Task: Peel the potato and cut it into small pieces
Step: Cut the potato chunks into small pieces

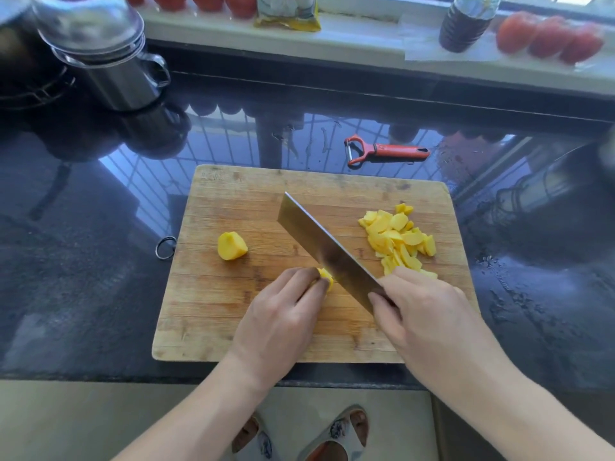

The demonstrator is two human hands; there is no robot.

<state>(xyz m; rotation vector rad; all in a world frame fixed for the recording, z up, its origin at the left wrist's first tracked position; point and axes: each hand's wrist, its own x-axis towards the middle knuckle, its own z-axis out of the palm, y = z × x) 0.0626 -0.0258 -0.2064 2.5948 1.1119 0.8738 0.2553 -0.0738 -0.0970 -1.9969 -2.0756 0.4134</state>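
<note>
**Nearly done: slicing the last of the potato**

Clearly the peeling is over: every piece of potato in view is bare yellow, and the peeler [382, 151] lies idle on the table [83, 261] at about one o'clock from the board [233, 327]. The step in hand is cutting. A heap of slices [399, 239] sits at three o'clock on the board, a peeled chunk [232, 246] waits at nine o'clock, and a small end piece [326, 277] lies near the board's middle, under the fingers.

The left hand [283, 317] comes in from six o'clock, wrist low, fingers curled over the end piece and pinching it down against the board; only a sliver of it shows past the fingertips. The right hand [429, 314] is wrapped round the handle of the cleaver [326, 251], with the thumb against the blade's base. The blade runs from the hand toward eleven o'clock, and its flat touches or nearly touches the end piece; I cannot tell whether the edge has met the board.

By my reading, the next strokes call for care. So little is left of the end piece that the fingertips sit just beside the blade, so they should tuck back or let go. After that the chunk at nine o'clock needs bringing to the middle and slicing in turn.
</note>
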